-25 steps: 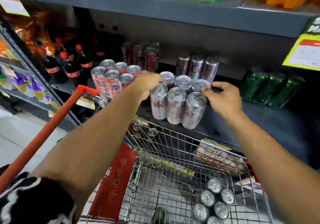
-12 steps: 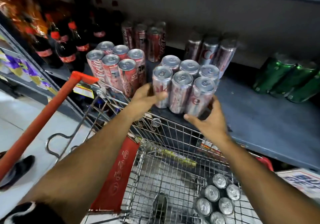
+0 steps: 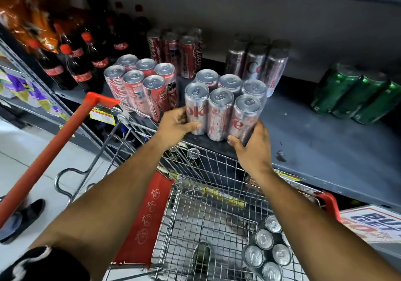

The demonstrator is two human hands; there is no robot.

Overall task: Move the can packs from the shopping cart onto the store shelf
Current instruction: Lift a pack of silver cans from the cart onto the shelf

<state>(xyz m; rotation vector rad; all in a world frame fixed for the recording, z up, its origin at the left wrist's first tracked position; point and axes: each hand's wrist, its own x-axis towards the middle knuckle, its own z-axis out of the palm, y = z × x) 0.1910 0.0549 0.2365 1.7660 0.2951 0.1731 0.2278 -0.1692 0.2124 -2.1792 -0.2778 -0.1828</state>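
Note:
A shrink-wrapped pack of silver cans [image 3: 223, 104] stands upright at the front edge of the grey shelf [image 3: 314, 150]. My left hand [image 3: 175, 126] grips its lower left side, thumb across the front can. My right hand [image 3: 251, 148] cups its lower right corner. Below, the wire shopping cart [image 3: 208, 193] holds one more pack of dark cans [image 3: 269, 248] in its right near corner.
On the shelf, a red can pack [image 3: 141, 85] stands just left, more red [image 3: 175, 52] and silver packs [image 3: 258, 63] behind, green cans [image 3: 355, 94] lie to the right. Cola bottles [image 3: 80, 61] fill the far left. The cart's red handle [image 3: 54, 150] runs down-left.
Both hands slid from the pack's top down to its lower sides. The view dropped and drew closer to the shelf; the pack stays at the shelf's front edge.

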